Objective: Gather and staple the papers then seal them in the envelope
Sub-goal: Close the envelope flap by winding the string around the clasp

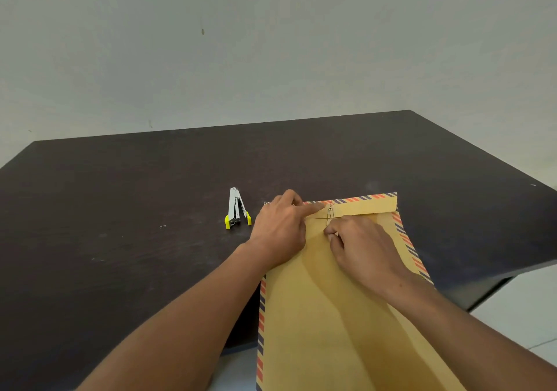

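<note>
A brown envelope (346, 315) with a red-and-blue striped border is laid on the dark table (120, 210), its near end hanging past the table's front edge at 6 o'clock. Its flap (367, 205) is folded down at the far end, toward 12 o'clock. No papers can be seen.

The left hand (280, 231) is rested on the envelope's far-left corner, and its index finger (313, 208) is stretched out toward 3 o'clock and pressed on the flap just beside the metal eyelet (330, 208); its other fingers are curled loosely, with nothing grasped. The right hand (364, 249) is placed just below the flap, at 5 o'clock from the eyelet, with thumb and fingertips pinched on a thin string (328, 219) that runs up to the eyelet.

A stapler (236, 208), white with yellow tips, is left on the table at 9 o'clock from the left hand, apart from it. A loose staple (162, 226) is seen farther out at 9 o'clock.
</note>
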Demonstrator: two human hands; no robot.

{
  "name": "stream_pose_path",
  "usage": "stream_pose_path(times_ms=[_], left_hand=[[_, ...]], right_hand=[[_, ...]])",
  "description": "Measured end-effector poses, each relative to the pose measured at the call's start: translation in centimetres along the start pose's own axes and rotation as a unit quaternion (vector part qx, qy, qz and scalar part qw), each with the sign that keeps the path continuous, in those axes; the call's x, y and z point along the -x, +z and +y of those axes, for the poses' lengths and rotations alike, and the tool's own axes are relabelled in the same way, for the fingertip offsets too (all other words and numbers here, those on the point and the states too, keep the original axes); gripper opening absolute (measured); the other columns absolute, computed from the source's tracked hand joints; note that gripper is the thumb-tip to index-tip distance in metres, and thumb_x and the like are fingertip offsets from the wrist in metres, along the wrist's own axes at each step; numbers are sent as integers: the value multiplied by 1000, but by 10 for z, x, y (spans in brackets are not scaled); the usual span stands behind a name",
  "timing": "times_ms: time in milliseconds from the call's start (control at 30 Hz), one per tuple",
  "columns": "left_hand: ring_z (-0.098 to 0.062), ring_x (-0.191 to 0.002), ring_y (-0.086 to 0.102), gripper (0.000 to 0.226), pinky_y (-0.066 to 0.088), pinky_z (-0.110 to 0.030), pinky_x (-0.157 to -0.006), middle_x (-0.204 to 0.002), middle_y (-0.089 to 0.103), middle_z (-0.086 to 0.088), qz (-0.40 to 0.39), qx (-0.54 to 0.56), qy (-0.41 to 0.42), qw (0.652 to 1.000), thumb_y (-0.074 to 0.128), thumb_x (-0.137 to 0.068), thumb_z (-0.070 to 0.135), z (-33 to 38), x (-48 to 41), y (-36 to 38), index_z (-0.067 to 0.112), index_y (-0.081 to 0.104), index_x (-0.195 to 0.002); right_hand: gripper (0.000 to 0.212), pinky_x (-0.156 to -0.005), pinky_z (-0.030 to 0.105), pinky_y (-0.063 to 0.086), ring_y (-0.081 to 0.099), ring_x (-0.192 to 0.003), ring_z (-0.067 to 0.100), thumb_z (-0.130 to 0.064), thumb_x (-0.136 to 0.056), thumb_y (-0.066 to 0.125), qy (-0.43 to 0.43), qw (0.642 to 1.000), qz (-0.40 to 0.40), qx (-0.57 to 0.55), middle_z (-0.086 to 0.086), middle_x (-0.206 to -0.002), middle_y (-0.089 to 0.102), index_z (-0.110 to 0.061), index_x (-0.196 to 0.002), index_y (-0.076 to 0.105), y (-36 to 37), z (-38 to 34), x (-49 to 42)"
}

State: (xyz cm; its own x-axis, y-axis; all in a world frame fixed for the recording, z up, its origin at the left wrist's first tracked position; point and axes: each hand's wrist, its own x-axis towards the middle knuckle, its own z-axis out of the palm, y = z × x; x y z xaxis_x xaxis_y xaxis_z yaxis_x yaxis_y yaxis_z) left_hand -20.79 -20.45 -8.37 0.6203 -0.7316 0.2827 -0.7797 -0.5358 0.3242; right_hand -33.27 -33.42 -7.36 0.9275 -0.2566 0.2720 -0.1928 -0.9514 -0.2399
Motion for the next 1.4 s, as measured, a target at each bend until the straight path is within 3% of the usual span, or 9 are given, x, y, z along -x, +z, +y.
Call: stream_pose_path(times_ms=[167,267,367,567,667,800,933,1200,1400], left_hand=[[-23,-123,39,55,38,-41,-93,-138,37,5,-63,-92,42,993,42,-97,21,3,-3,-5,54,43,-140],[-22,-135,30,57,37,-45,-102,-149,30,8,-71,-106,70,989,43,-96,19,5,-5,-8,50,40,-143],[-17,-142,23,58,32,-42,-109,-152,36,10,-79,-103,92,987,44,-95,14,5,-8,-7,43,41,-146],[-16,-143,32,59,27,-36,-111,-153,42,10,-71,-71,92,991,41,-95,10,3,-6,-2,38,43,-147],[-19,-144,33,59,32,-41,-112,-153,43,8,-74,-50,90,992,40,-95,9,0,-7,2,37,45,-147],[-22,-143,37,61,35,-42,-111,-150,49,5,-57,-10,91,994,37,-89,7,-2,-4,5,32,52,-143],[-22,-142,40,62,31,-34,-115,-148,52,3,-38,25,89,995,43,-87,-2,-1,-3,5,26,58,-139],[-13,-142,40,51,35,-33,-111,-145,55,10,-13,48,69,996,44,-89,1,0,3,3,24,61,-132],[-13,-132,52,33,49,-35,-97,-126,67,4,29,64,53,996,47,-92,11,-3,5,7,19,68,-115]], right_hand=[[24,-70,38,52,64,-89,21,-25,-95,49,-15,1000,-13,21,-7,-93,68,-27,-96,73,-13,15,9],[23,-71,36,52,63,-93,17,-26,-96,50,3,999,-10,30,-10,-98,68,-28,-98,73,-19,22,12],[19,-69,37,54,59,-90,16,-25,-95,52,26,999,-3,28,-11,-92,66,-27,-94,72,-21,32,9],[13,-62,32,46,58,-78,19,-21,-93,58,28,998,16,51,-9,-79,55,-22,-87,69,-45,47,-16],[12,-62,27,37,54,-75,12,-24,-91,61,47,995,-87,-8,-17,-73,49,-22,-86,72,-64,44,-37],[16,-64,24,41,58,-75,6,-30,-94,65,86,965,-207,-135,-14,-80,63,-19,-86,74,-80,45,-57],[14,-79,25,45,64,-98,14,-24,-97,64,71,974,-202,-74,-10,-97,67,-25,-85,71,-72,50,-70],[19,-75,42,58,66,-83,16,-15,-93,60,27,989,-142,27,-24,-70,55,-18,-78,71,-38,36,-90],[18,-76,43,57,66,-87,22,-30,-90,67,12,992,-127,11,-17,-76,62,-25,-73,67,-26,30,-99]])
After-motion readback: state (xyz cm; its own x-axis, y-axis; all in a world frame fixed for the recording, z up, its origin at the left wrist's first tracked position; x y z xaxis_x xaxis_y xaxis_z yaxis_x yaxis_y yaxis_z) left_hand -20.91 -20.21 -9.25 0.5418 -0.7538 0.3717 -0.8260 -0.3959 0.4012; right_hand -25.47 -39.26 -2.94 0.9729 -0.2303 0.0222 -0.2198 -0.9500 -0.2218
